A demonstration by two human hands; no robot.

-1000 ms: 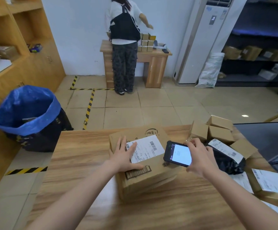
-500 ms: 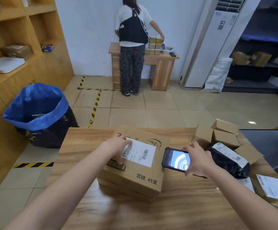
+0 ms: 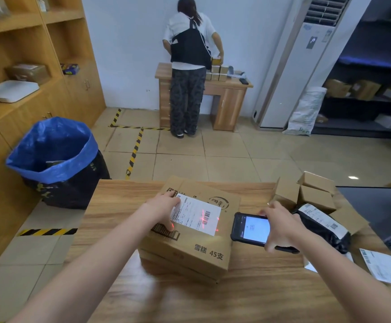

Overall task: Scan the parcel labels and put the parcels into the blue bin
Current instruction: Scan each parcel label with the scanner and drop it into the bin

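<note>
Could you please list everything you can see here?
cardboard box: one, brown, table centre, white label on top
handheld scanner: one, black, beside box, red beam on label
black bag parcel: one, black, right of scanner
small boxes: several, brown, table's far right
blue bin: one, blue-lined, floor left
table: one, wooden, foreground
person: one, far desk, back turned
air conditioner: one, white, back right
left hand: one, rests on box label
right hand: one, grips scanner

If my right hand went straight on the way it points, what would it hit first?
Probably the cardboard box: the scanner in the right hand aims at it from close by, though depth is unclear.
</note>
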